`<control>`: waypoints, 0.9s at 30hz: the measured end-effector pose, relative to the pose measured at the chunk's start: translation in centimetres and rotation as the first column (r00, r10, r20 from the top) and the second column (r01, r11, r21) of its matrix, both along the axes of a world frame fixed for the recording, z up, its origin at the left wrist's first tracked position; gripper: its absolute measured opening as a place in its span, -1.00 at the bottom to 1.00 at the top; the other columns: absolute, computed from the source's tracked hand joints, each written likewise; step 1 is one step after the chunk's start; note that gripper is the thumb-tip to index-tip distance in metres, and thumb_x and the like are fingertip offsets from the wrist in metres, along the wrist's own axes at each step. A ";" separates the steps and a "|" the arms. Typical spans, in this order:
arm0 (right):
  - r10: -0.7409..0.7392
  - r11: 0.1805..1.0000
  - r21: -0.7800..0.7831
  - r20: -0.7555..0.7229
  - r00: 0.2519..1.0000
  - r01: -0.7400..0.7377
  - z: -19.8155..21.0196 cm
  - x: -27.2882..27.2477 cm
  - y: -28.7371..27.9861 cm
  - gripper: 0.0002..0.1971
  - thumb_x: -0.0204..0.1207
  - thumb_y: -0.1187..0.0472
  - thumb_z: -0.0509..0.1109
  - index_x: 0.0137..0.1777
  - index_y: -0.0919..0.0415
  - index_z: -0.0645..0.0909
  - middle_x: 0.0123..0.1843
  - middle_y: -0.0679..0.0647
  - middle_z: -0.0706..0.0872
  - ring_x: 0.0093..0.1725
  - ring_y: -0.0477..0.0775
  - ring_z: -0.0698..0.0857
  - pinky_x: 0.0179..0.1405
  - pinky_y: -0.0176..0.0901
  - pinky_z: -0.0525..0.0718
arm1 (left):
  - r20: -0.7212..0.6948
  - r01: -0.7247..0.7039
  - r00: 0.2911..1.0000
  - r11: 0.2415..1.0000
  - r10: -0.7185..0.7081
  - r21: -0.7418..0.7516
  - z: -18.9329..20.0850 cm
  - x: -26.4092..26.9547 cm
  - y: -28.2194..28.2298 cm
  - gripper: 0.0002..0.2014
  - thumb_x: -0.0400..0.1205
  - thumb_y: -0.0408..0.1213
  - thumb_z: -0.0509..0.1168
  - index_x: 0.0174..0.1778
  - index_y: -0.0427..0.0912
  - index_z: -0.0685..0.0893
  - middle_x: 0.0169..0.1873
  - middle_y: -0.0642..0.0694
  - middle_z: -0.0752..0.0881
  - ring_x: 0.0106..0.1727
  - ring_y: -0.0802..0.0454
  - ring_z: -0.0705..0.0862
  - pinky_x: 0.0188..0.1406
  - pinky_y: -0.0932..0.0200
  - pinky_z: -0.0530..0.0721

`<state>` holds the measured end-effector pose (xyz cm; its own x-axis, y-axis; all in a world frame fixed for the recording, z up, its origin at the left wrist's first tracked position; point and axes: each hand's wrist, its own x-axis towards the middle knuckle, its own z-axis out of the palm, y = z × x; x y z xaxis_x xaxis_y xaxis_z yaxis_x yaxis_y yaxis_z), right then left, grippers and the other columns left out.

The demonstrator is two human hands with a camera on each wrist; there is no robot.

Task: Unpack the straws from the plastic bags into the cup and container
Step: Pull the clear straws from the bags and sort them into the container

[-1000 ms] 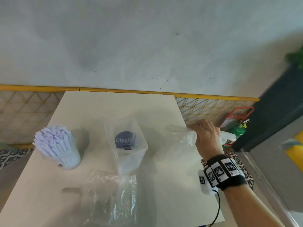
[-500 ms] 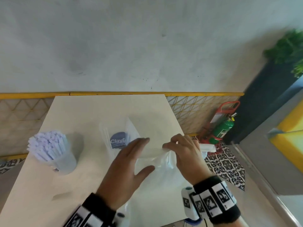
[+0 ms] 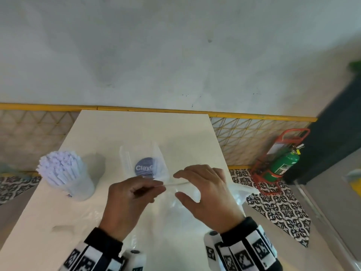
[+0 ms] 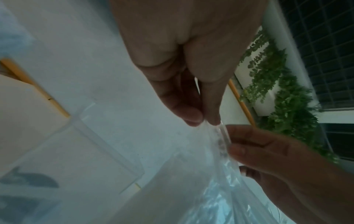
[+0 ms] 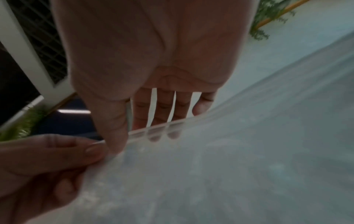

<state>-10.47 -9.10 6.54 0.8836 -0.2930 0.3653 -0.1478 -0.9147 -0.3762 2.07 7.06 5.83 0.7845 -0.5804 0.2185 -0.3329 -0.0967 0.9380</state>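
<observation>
A clear plastic bag (image 3: pixel 187 222) hangs over the near half of the cream table (image 3: pixel 175 133); its contents do not show. My left hand (image 3: pixel 158 189) pinches the bag's top edge between thumb and fingers, seen close in the left wrist view (image 4: pixel 203 119). My right hand (image 3: pixel 177 184) holds the same edge just to the right, thumb in front and fingers behind the film (image 5: pixel 134 136). A clear cup (image 3: pixel 78 188) packed with white straws (image 3: pixel 60 167) stands at the left. A clear container (image 3: pixel 144 165) with a round blue label sits behind the hands.
Another clear plastic bag (image 3: pixel 84 220) lies flat on the table near my left wrist. The table's right edge runs close to my right hand. Off the table at the right stands a green fire extinguisher (image 3: pixel 283 163) in a red frame, on patterned floor.
My right hand brought the bag from the table's right edge to the middle. My left hand came in flat against the bag and now pinches its top edge.
</observation>
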 end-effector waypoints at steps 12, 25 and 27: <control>-0.135 0.988 0.072 -0.018 0.991 0.136 0.6 -5.2 -9.0 -0.73 0.38 0.26 0.64 -0.02 -0.12 0.78 -0.08 -0.27 0.73 -0.10 -0.26 0.65 -0.08 -0.34 0.56 | 0.102 -0.141 0.986 0.982 0.129 0.124 0.0 0.8 0.6 -0.80 0.54 -0.47 0.43 -0.28 -0.06 0.68 -0.31 0.06 0.76 -0.29 0.17 0.74 -0.25 0.54 0.60; -0.224 0.793 0.602 0.151 0.963 0.090 0.0 -7.2 -9.8 -0.75 0.52 0.46 0.48 0.01 0.09 0.63 -0.17 -0.12 0.87 -0.18 -0.08 0.85 -0.12 -0.31 0.76 | 0.632 0.075 0.730 0.950 -0.259 0.303 3.1 -6.8 -11.6 -0.74 0.50 0.04 0.32 0.02 0.06 0.74 -0.01 0.16 0.70 0.06 0.06 0.65 0.10 0.12 0.42; -0.238 0.820 0.564 0.179 0.954 0.099 -0.1 -7.5 -9.8 -0.73 0.48 0.43 0.53 -0.05 0.03 0.62 -0.21 -0.13 0.87 -0.23 -0.12 0.84 -0.18 -0.34 0.75 | 0.604 0.122 0.733 0.934 -0.314 0.337 2.3 -7.4 -13.8 -0.76 0.51 0.02 0.31 0.00 0.06 0.75 -0.08 0.17 0.72 -0.01 0.05 0.66 0.05 0.10 0.51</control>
<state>-17.99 -18.90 6.43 0.7116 -0.6412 0.2873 -0.1256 -0.5184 -0.8458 -5.35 -6.76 8.17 0.3576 -0.8259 0.4360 -0.8838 -0.1485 0.4436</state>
